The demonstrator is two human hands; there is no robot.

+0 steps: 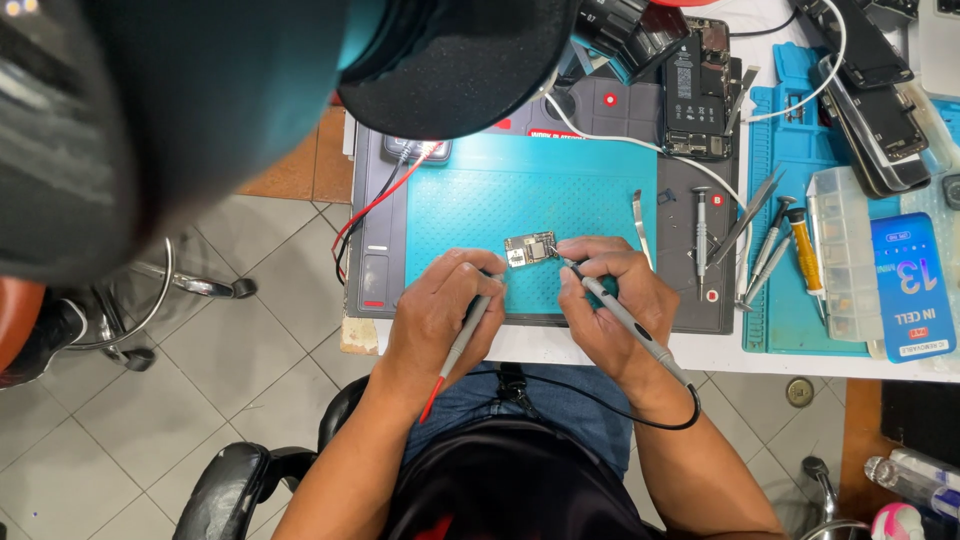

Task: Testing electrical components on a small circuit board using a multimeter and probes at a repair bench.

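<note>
Left hand (440,310): I am seeing its fingers pinching a grey probe with a red tail (462,340), tip reaching toward the small circuit board (530,248).
Right hand (610,300): fingers are gripping a grey probe with a black lead (630,322), tip touching the board's right edge.
Board: lying on the teal mat (480,200), just beyond both hands.
Open room: bare mat is stretching behind the board; the table edge is running under my wrists.
Containers: a clear compartment box (838,250) is sitting to the right, contents too small to tell.
Hidden: a dark cap brim (450,60) is covering the mat's far edge.
</note>
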